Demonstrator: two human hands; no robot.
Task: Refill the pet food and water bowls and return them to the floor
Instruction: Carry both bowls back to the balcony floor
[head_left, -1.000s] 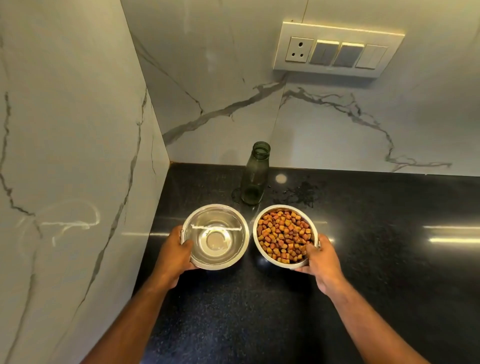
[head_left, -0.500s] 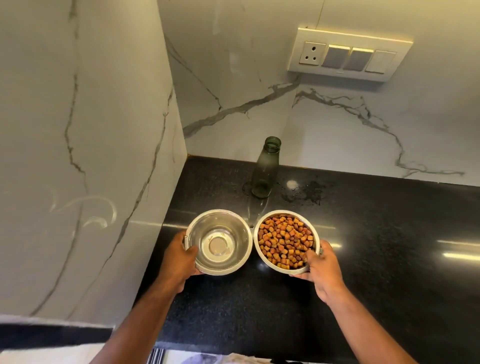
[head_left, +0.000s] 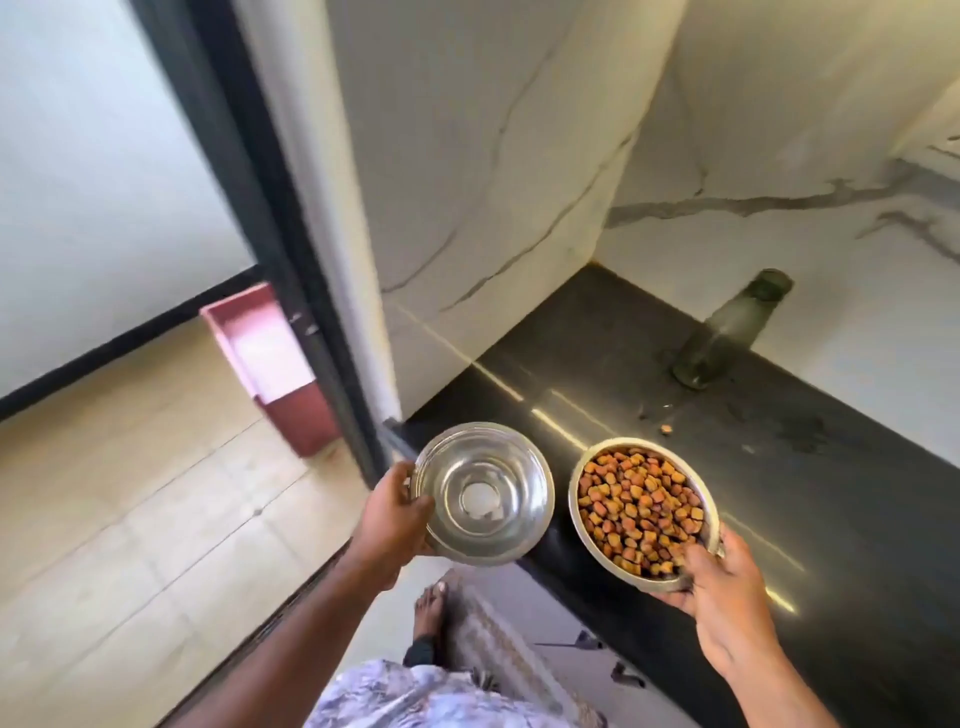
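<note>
The person's left hand (head_left: 395, 519) gripped the near-left rim of a steel water bowl (head_left: 485, 491), thumb hooked over the edge and fingers curled beneath, and the bowl hung in the lower middle of the frame, over the front edge of the black countertop (head_left: 779, 493). Clear water lay in it, shallow enough that the ring at the bottom showed through. Just to the right in the frame, apart from the first bowl by a narrow gap, the right hand (head_left: 722, 582) clasped a second steel bowl, the food bowl (head_left: 584, 512), with the thumb over the near rim and the palm cupped under it. That bowl was heaped with brown and orange kibble (head_left: 641, 509). Whether either bowl touched the counter I could not tell; both looked to be carried at its edge. Farther back, at the right of the frame, a dark green glass bottle (head_left: 727, 332) stood uncapped on the counter near the marble wall (head_left: 493, 156), with a wet patch and one stray pellet (head_left: 665, 428) on the stone in front of it. At the left of the frame ran a black door frame (head_left: 260, 208), and beyond it a reddish bin (head_left: 270, 358) stood on the pale tiled floor (head_left: 130, 493). A bare foot (head_left: 430, 608) showed at the bottom, beside a patterned mat (head_left: 509, 654).
</note>
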